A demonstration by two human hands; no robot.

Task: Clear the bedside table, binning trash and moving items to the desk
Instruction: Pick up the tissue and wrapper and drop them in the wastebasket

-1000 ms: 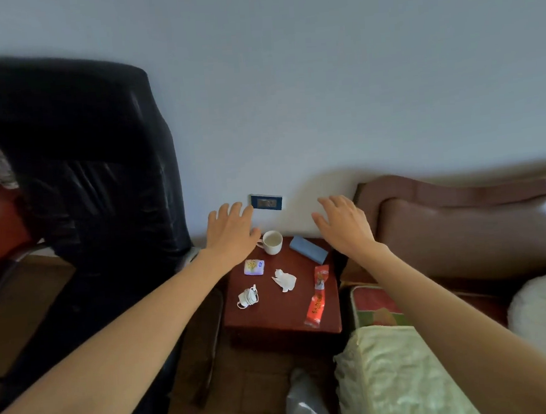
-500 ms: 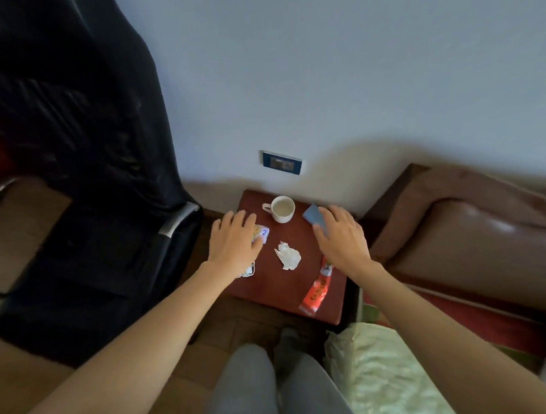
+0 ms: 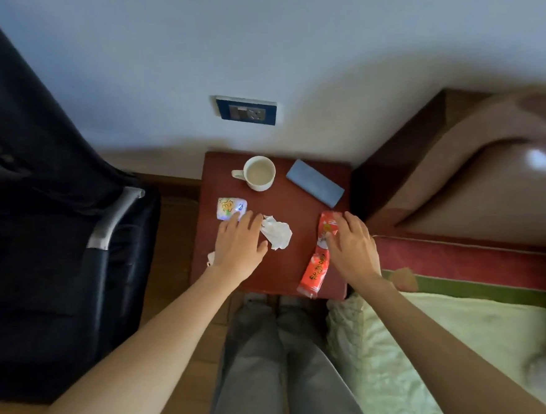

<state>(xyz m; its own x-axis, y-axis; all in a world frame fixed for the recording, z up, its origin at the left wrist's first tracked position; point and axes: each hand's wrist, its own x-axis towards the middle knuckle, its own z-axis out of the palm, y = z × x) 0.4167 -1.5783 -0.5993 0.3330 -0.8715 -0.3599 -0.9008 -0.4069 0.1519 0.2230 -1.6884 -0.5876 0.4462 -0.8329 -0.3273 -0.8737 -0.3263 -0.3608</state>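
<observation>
The small red-brown bedside table (image 3: pixel 300 201) stands against the wall. On it are a white cup (image 3: pixel 259 173), a blue flat case (image 3: pixel 314 183), a small shiny colourful packet (image 3: pixel 231 207), a crumpled white tissue (image 3: pixel 277 236) and a long red snack wrapper (image 3: pixel 317 263). My left hand (image 3: pixel 239 246) hovers flat over the table's left side, fingers apart, its fingertips at the tissue and the packet; a white object (image 3: pixel 211 258) peeks out beneath it. My right hand (image 3: pixel 352 246) lies over the wrapper's upper part, fingers spread, not closed on it.
A black office chair (image 3: pixel 56 222) with a grey armrest stands left of the table. A bed with a brown headboard (image 3: pixel 476 173) and pale green cover (image 3: pixel 437 357) is on the right. A wall socket (image 3: pixel 247 111) sits above the table. My legs are below the table's front edge.
The view has tilted down and closer to the table. Both hands have drawn back toward me, the left from the packet to the tissue, the right from the blue case to the red wrapper.
</observation>
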